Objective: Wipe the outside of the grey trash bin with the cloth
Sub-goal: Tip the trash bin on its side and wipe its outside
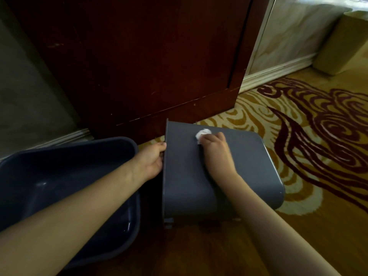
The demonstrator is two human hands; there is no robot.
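Dark red-brown wooden cabinet (139, 56) stood at top centre, base on the floor, w/ a vertical door seam near its right edge. Left of the cabinet: dull grey-green wall (25, 86) w/ a pale skirting strip at the bottom. In front of the cabinet, low & to the left, sat a dark blue plastic tub (65, 166), open side up, inside looked bare. Right of the cabinet: white baseboard (278, 71) under pale marbled wall panelling. Further right of the cabinet, an olive-tan box (342, 42) leaned near that wall. Carpet (308, 126) spread out from the cabinet's base, gold w/ cream & maroon swirls.
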